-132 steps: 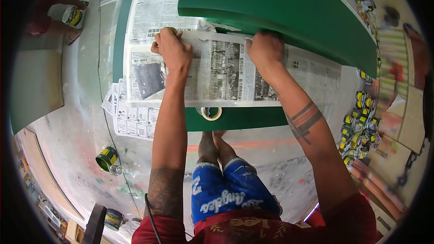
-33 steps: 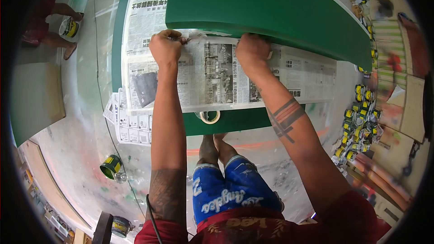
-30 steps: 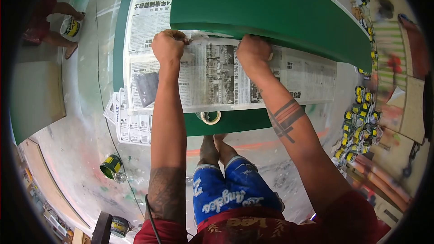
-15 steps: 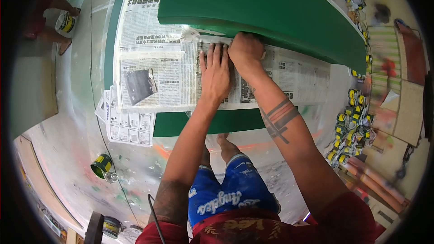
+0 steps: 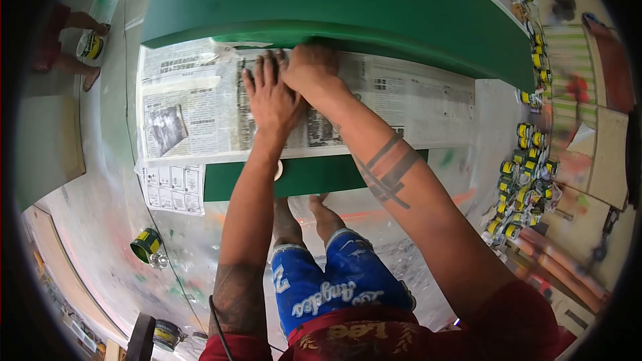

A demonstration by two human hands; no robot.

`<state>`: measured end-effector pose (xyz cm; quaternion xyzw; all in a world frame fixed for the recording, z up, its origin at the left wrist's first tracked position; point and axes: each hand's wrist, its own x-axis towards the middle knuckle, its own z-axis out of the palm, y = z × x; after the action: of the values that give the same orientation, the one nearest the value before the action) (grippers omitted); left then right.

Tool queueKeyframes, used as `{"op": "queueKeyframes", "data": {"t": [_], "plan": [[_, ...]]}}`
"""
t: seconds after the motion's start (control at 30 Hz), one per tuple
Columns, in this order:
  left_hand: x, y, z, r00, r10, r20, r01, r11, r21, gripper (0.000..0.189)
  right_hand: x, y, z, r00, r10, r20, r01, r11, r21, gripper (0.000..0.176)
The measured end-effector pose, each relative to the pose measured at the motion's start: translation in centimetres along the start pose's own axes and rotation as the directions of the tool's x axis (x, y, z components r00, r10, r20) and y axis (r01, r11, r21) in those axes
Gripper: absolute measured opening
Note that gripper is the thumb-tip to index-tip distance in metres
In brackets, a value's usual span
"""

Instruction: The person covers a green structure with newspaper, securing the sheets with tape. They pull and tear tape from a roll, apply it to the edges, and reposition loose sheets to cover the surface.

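Note:
Newspaper sheets (image 5: pixel 221 117) lie under both hands, in front of a raised green panel (image 5: pixel 321 0). My left hand (image 5: pixel 273 100) is flat on the paper with its fingers spread, holding nothing. Beside it, touching or nearly so, my right hand (image 5: pixel 311 70) is curled closed at the foot of the green panel; anything inside it is hidden. A crumpled pale strip of paper or film (image 5: pixel 234 45) runs along that foot. On the newspaper to the left rests a dark square sheet (image 5: pixel 168 130). A pale ring (image 5: pixel 279 170) partly shows beside my left forearm, over a lower green strip (image 5: pixel 321 177).
Printed sheets (image 5: pixel 172 187) hang at the lower left edge. An open green can (image 5: pixel 145 244) stands on the floor, with a cable near it. Several paint cans (image 5: pixel 521 187) crowd the right side. Another person's legs (image 5: pixel 77 63) and a can (image 5: pixel 89 45) are at upper left.
The whole scene has shifted left in view. Both hands stay by the panel's foot, the right one a little further left along it. The pale ring now shows beside my left forearm.

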<state>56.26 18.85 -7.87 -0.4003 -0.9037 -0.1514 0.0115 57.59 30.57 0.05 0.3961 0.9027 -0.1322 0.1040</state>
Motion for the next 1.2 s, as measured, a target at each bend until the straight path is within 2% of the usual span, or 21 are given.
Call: {"op": "queueKeyframes", "data": {"t": [0.07,0.1,0.13,0.2,0.27,0.3,0.37,0.4,0.5,0.6,0.67,0.73,0.8,0.87,0.93,1.03,1.13,1.2], "plan": [[0.0,0.3,-0.3,0.998,0.019,-0.061,-0.018,1.0,0.02,0.079,-1.6,2.6,-1.6,0.949,-0.244,0.198,0.217,0.965,0.147,0.052],[-0.1,0.4,-0.3,0.998,0.016,-0.058,-0.014,1.0,0.025,0.079,-1.2,5.2,-0.2,0.904,-0.412,0.114,0.385,0.901,0.202,0.057],[0.0,0.4,-0.2,0.998,0.016,-0.066,-0.014,0.999,0.031,0.08,-1.7,7.0,-1.3,0.901,-0.418,0.117,0.39,0.897,0.208,0.057],[0.1,0.6,-0.4,0.997,0.009,-0.076,-0.006,0.999,0.047,0.082,-2.9,11.0,-4.0,0.932,-0.352,0.084,0.314,0.903,0.294,0.05],[0.1,0.9,-0.7,1.0,-0.019,-0.013,0.02,0.998,0.061,0.082,-3.5,16.1,-4.4,0.94,-0.334,-0.07,0.341,0.914,0.22,0.046],[0.1,1.0,-0.7,1.0,-0.028,-0.01,0.029,0.997,0.069,0.08,-3.7,17.9,-4.5,0.94,-0.332,-0.073,0.34,0.914,0.224,0.046],[0.0,1.0,-0.3,1.0,-0.019,-0.023,0.021,0.997,0.073,0.08,-4.3,20.8,-4.3,0.939,-0.214,-0.268,0.215,0.976,-0.025,0.046],[0.0,1.0,-0.2,0.999,-0.018,-0.041,0.021,0.997,0.077,0.079,-4.2,21.4,-3.6,0.94,-0.207,-0.273,0.209,0.978,-0.023,0.046],[0.1,0.9,-0.3,0.999,-0.026,-0.039,0.029,0.997,0.065,0.074,-2.6,20.1,-2.3,0.977,-0.029,-0.209,-0.005,0.987,-0.158,0.044],[-0.1,0.9,-0.4,0.999,0.004,-0.034,-0.002,0.998,0.066,0.069,-1.6,18.9,-2.4,0.984,0.07,-0.162,-0.089,0.989,-0.118,0.041],[-0.2,0.6,-0.3,0.997,0.016,-0.07,-0.014,0.999,0.03,0.065,-1.6,18.3,-2.5,0.987,0.069,-0.147,-0.088,0.988,-0.128,0.036],[-0.2,0.8,-0.3,0.996,0.006,-0.093,-0.002,0.999,0.045,0.064,-1.0,17.9,-2.2,0.991,0.115,-0.065,-0.124,0.978,-0.166,0.027],[-0.6,1.6,-0.2,0.993,-0.009,-0.115,0.016,0.998,0.061,0.062,-0.1,17.8,-1.4,0.99,0.115,-0.086,-0.128,0.977,-0.172,0.031],[-0.8,3.4,0.3,0.999,0.02,-0.04,-0.02,1.0,-0.006,0.059,0.2,17.7,-1.0,0.986,0.125,-0.107,-0.142,0.975,-0.172,0.034],[-1.0,5.7,1.0,0.992,0.112,-0.054,-0.116,0.99,-0.086,0.061,0.4,17.3,-1.4,0.983,0.136,-0.124,-0.154,0.976,-0.154,0.031],[-0.5,9.5,2.1,0.994,0.102,-0.038,-0.106,0.987,-0.117,0.063,0.2,16.7,-2.2,0.986,0.161,-0.052,-0.168,0.973,-0.158,0.029],[0.2,12.4,2.6,0.998,0.029,-0.064,-0.037,0.992,-0.118,0.063,0.1,16.3,-2.6,0.983,0.176,-0.053,-0.182,0.972,-0.151,0.029],[0.4,14.1,2.8,0.995,0.099,-0.005,-0.099,0.984,-0.149,0.062,-0.1,16.2,-2.5,0.982,0.176,-0.07,-0.185,0.971,-0.154,0.03]]}}
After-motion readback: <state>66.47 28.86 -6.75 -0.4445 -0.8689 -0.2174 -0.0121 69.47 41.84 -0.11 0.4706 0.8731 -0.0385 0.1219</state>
